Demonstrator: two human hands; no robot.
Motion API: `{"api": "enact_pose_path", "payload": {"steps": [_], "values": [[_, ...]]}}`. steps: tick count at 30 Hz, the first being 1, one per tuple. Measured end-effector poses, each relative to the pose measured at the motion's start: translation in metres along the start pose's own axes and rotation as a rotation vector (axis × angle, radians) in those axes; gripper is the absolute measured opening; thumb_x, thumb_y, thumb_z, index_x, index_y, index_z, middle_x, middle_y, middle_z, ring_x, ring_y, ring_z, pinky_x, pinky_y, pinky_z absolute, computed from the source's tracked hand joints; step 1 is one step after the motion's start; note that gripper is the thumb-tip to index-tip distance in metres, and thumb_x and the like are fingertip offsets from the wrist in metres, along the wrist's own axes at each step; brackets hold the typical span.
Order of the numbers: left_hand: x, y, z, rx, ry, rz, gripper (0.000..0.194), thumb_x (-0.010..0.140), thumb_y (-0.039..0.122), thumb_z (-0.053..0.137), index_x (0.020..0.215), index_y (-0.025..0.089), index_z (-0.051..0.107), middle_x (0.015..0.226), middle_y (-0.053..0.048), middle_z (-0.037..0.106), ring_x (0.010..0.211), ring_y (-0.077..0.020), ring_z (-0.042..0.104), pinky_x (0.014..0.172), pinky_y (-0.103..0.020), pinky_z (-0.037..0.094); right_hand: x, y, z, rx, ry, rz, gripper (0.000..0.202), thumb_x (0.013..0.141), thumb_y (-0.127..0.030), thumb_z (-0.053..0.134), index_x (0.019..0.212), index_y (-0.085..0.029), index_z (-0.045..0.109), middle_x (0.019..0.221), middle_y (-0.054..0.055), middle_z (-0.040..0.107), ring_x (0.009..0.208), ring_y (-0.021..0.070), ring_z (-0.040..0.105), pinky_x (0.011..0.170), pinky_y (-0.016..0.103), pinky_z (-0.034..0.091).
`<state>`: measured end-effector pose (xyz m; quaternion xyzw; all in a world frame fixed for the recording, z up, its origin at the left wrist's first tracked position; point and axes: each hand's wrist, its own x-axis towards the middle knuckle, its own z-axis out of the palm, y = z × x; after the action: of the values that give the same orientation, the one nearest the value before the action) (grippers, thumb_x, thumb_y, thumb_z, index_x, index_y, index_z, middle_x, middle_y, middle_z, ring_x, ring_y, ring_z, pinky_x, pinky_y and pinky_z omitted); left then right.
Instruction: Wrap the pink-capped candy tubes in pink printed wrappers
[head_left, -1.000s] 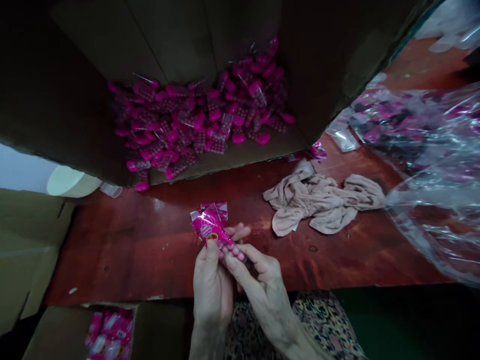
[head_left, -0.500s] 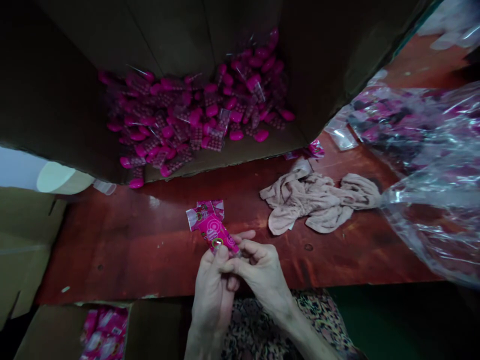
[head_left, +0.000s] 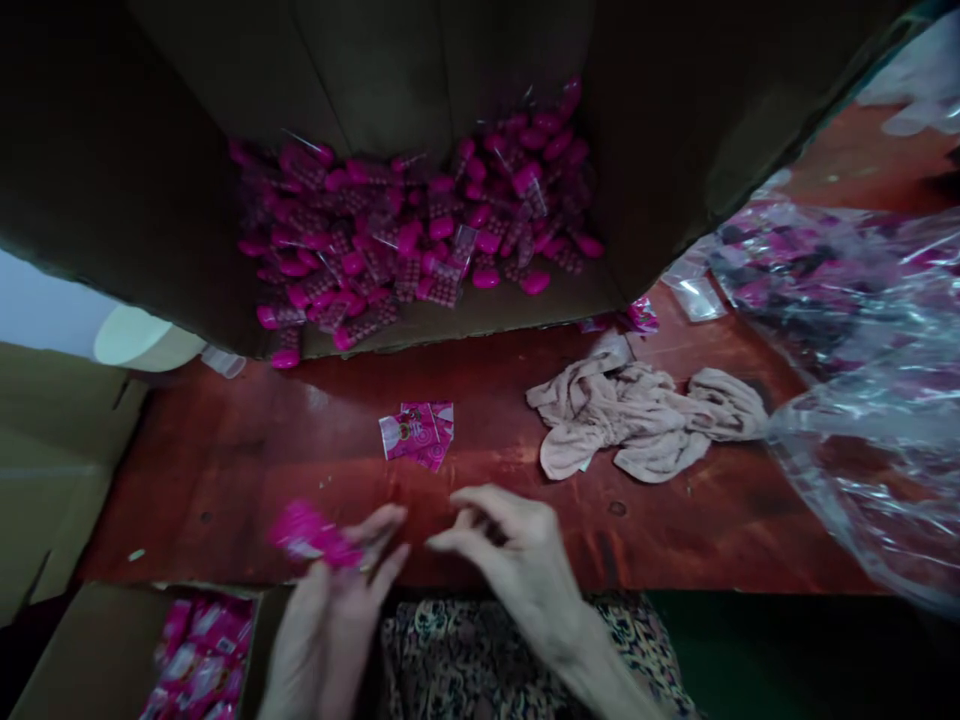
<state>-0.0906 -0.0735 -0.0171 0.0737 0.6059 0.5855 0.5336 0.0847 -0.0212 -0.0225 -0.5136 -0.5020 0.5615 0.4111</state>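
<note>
My left hand [head_left: 334, 605] is over the near left part of the red-brown table, blurred by motion. It holds a shiny pink packet [head_left: 311, 533] whose print is smeared. Right of it, my right hand [head_left: 514, 550] hovers near the table's front edge with thumb and forefinger apart. Nothing shows between those fingers. A few flat pink printed wrappers [head_left: 420, 432] lie overlapping on the tabletop beyond both hands. Below the left hand, an open carton [head_left: 105, 640] holds several pink filled packets [head_left: 210, 650].
A large cardboard box [head_left: 390, 60] lies open toward me, with many pink-capped clear pieces [head_left: 405, 240] inside. A crumpled beige cloth [head_left: 645, 410] is on the table [head_left: 247, 460]. At right bulges a clear plastic bag [head_left: 862, 420]. A pale scoop-like container [head_left: 146, 340] stands left.
My hands have come apart. The left has moved left and nearer me with the pink packet, toward the carton. My right hand has let go of it. The view has shifted slightly.
</note>
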Motion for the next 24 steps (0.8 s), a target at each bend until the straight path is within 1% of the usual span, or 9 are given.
{"api": "enact_pose_path", "payload": {"steps": [3,5,7,9,11,14,16,20,24], "values": [[0.005,0.029,-0.076,0.158,0.458,0.229,0.033,0.065,0.065,0.049,0.074,0.037,0.066,0.103,0.007,0.070,0.121,-0.0302,0.044,0.095,-0.053,0.038,0.010,0.007,-0.038,-0.399,0.412,-0.200,0.025,0.078,-0.033,0.061,0.097,-0.017,0.063,0.080,0.004,0.063,0.066,0.0153,0.057,0.065,0.030,0.048],[0.002,0.042,-0.111,0.196,0.559,0.246,0.026,0.065,0.058,0.054,0.080,0.039,0.065,0.113,0.010,0.065,0.131,-0.0258,0.030,0.104,-0.049,0.030,0.019,0.016,-0.056,-0.663,0.486,-0.259,0.026,0.083,-0.036,0.053,0.097,-0.016,0.062,0.086,0.008,0.060,0.071,0.0186,0.057,0.067,0.033,0.046],[-0.004,0.044,-0.118,0.233,0.583,0.220,0.027,0.062,0.053,0.059,0.078,0.033,0.066,0.104,0.003,0.069,0.125,-0.0281,0.039,0.100,-0.047,0.037,0.026,0.026,-0.065,-0.821,0.484,-0.288,0.026,0.087,-0.035,0.046,0.092,-0.016,0.063,0.082,0.007,0.058,0.069,0.0195,0.056,0.062,0.032,0.045],[-0.007,0.039,-0.094,0.274,0.484,0.251,0.032,0.062,0.053,0.061,0.080,0.027,0.067,0.085,-0.003,0.071,0.105,-0.0293,0.057,0.085,-0.044,0.049,0.029,0.032,-0.066,-0.878,0.480,-0.311,0.027,0.088,-0.033,0.043,0.086,-0.016,0.063,0.077,0.007,0.057,0.066,0.0189,0.055,0.058,0.031,0.043],[-0.001,0.033,-0.051,0.357,0.278,0.341,0.035,0.063,0.047,0.065,0.089,0.023,0.066,0.082,-0.005,0.071,0.088,-0.0260,0.063,0.078,-0.041,0.051,0.029,0.034,-0.064,-0.867,0.480,-0.330,0.026,0.088,-0.033,0.045,0.080,-0.016,0.063,0.075,0.006,0.056,0.063,0.0177,0.054,0.058,0.029,0.041],[0.027,0.031,0.017,0.772,0.096,0.569,0.028,0.068,0.034,0.066,0.093,0.020,0.067,0.094,-0.006,0.069,0.090,-0.0228,0.062,0.086,-0.039,0.046,0.028,0.033,-0.063,-0.832,0.476,-0.329,0.027,0.087,-0.033,0.046,0.072,-0.016,0.061,0.072,0.004,0.055,0.063,0.0163,0.053,0.058,0.028,0.040],[0.053,0.035,0.048,1.087,0.008,0.815,0.030,0.072,0.032,0.062,0.099,0.018,0.065,0.102,-0.009,0.065,0.100,-0.0250,0.055,0.092,-0.041,0.040,0.028,0.032,-0.064,-0.830,0.477,-0.320,0.027,0.087,-0.032,0.047,0.070,-0.017,0.060,0.071,0.003,0.055,0.062,0.0159,0.053,0.058,0.027,0.039],[0.091,0.042,0.071,1.492,-0.216,0.915,0.026,0.075,0.024,0.056,0.098,0.016,0.065,0.094,-0.010,0.061,0.089,-0.0248,0.054,0.081,-0.040,0.041,0.029,0.033,-0.066,-0.830,0.478,-0.320,0.027,0.088,-0.032,0.046,0.070,-0.017,0.061,0.069,0.002,0.054,0.059,0.0142,0.052,0.056,0.026,0.038],[0.101,0.041,0.065,1.421,-0.199,0.839,0.008,0.071,0.025,0.060,0.068,0.018,0.063,0.073,-0.004,0.059,0.072,-0.0202,0.054,0.069,-0.033,0.041,0.029,0.033,-0.066,-0.831,0.493,-0.328,0.028,0.088,-0.033,0.046,0.069,-0.018,0.060,0.069,0.002,0.054,0.058,0.0136,0.052,0.054,0.025,0.038]]}}
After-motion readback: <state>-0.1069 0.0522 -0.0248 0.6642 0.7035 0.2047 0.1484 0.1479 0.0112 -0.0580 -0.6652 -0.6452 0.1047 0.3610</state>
